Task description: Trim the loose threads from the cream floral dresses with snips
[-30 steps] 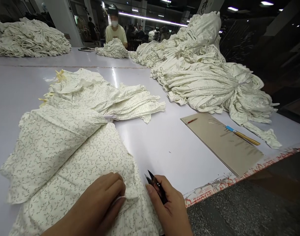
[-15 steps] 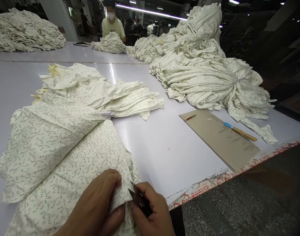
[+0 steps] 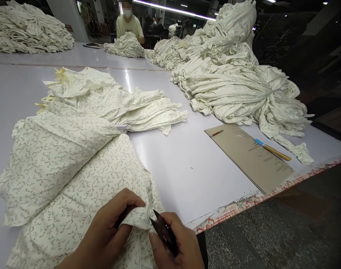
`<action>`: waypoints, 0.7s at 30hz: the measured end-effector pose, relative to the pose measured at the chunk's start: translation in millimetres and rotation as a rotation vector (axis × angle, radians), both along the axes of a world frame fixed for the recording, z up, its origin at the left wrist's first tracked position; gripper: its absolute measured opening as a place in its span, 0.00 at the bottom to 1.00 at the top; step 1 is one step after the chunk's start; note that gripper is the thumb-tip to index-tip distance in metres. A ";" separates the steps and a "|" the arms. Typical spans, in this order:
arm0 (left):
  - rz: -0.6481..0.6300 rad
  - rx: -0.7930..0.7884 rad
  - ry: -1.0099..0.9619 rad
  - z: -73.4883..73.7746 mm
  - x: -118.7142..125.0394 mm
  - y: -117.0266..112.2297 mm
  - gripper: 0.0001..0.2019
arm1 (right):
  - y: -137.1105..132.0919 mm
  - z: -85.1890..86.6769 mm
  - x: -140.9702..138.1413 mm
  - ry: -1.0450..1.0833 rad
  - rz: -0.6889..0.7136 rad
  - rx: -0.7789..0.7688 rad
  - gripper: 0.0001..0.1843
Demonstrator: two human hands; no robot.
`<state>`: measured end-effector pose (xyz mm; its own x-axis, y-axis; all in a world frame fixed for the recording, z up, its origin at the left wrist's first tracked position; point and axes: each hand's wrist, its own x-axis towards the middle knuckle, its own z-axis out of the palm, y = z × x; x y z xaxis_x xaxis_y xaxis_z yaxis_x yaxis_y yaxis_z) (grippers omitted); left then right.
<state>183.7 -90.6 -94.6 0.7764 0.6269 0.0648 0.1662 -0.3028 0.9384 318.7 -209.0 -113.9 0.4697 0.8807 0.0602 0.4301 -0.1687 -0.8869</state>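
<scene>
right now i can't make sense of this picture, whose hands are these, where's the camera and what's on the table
There is no machine: a person works bare-handed, seen from a camera worn on their head, looking forward and down. Their left hand pinches a fold of cream cloth with small leafy print; their right hand holds small black pointed snips, tips near that fold. The smooth whitish table also bears a large crumpled pale fabric heap and a flat grey-brown board. On the board lie a thin red stick-like tool and a yellow-handled, blue-ended tool.
</scene>
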 end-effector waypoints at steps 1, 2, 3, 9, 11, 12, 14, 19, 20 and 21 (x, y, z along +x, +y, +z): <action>0.005 0.003 -0.014 -0.1 0.4 -0.2 0.13 | -0.9 1.9 -0.1 -0.016 0.001 0.009 0.11; 0.010 0.010 -0.031 -0.6 0.7 -0.5 0.13 | -1.7 3.4 -0.3 -0.035 0.003 0.018 0.13; 0.015 0.020 -0.049 -1.5 0.9 -0.7 0.14 | -2.3 4.4 -0.6 -0.061 0.005 0.020 0.16; 0.029 0.056 -0.120 -9.9 -0.2 -2.1 0.20 | -2.2 3.1 -4.7 -0.206 0.054 -0.022 0.14; 0.028 0.072 -0.132 -11.2 -0.4 -2.5 0.21 | -1.4 2.5 -5.8 -0.209 0.076 -0.030 0.13; 0.029 0.085 -0.137 -11.6 -0.4 -2.7 0.21 | -1.0 2.5 -6.2 -0.216 0.081 -0.027 0.13; 0.032 0.111 -0.138 -12.2 -0.5 -3.1 0.20 | -0.3 2.7 -6.6 -0.242 0.076 0.007 0.12; 0.038 0.109 -0.134 -12.5 -0.6 -3.9 0.19 | -0.9 3.8 -4.5 -0.299 0.048 0.072 0.13; 0.037 0.104 -0.136 -12.2 -0.5 -4.0 0.19 | -1.7 4.0 -3.7 -0.295 0.054 0.052 0.14; 0.035 0.099 -0.139 -11.8 -0.4 -4.1 0.18 | -2.7 4.3 -3.1 -0.285 0.059 0.027 0.15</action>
